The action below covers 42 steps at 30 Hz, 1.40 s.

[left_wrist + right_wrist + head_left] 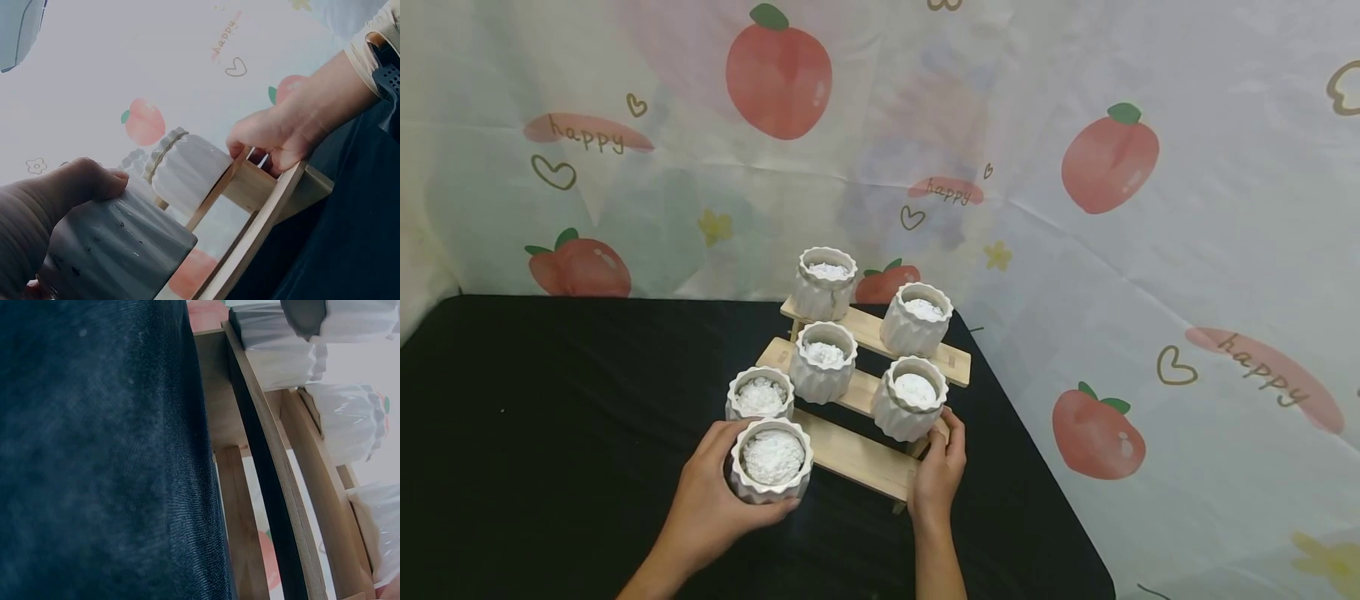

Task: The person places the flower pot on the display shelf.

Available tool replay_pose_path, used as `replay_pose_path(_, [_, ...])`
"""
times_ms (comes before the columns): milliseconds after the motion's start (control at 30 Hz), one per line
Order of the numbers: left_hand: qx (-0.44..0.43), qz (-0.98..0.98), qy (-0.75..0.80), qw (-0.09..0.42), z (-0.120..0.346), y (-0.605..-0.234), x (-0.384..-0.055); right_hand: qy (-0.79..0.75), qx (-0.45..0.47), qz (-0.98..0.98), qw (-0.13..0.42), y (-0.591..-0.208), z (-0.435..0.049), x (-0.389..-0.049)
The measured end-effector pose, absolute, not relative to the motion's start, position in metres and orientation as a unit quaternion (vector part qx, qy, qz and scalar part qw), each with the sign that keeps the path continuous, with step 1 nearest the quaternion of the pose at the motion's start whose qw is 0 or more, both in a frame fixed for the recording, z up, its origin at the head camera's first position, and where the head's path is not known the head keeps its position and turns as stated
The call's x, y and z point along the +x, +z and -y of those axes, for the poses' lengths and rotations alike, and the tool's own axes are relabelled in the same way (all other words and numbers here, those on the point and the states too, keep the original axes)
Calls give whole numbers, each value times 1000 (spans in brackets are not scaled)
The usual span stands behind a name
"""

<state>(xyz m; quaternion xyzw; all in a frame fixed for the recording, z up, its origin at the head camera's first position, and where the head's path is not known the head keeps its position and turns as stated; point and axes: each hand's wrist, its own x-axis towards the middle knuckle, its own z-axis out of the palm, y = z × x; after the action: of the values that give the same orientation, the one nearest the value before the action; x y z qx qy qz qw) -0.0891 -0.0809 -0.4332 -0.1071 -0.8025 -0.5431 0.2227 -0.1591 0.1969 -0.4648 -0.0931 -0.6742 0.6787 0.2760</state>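
Note:
My left hand grips a white fluted pot filled with a white crumbly material. It holds the pot in front of the lowest step of a three-step wooden stand. In the left wrist view the thumb lies along the side of this pot. Just behind the held pot, another fluted pot is on the lowest step's left end. My right hand holds the stand's right side, its fingers curled at the wood beside a pot on the middle step.
On the middle step's left part stands another filled pot. Two more pots, one at the left and one at the right, occupy the top step. A black cloth covers the table; a fruit-printed curtain hangs behind.

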Motion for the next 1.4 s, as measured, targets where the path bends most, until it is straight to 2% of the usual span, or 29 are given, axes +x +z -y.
replay_pose_path(767, [-99,783,-581,201,46,-435,-99,686,-94,665,281,-468,-198,-159])
replay_pose_path(1033, [-72,782,-586,200,31,-437,-100,687,-92,664,280,-468,-198,-159])
replay_pose_path(1400, [-70,773,-584,239,11,-442,-109,689,-91,660,286,-465,-197,-160])
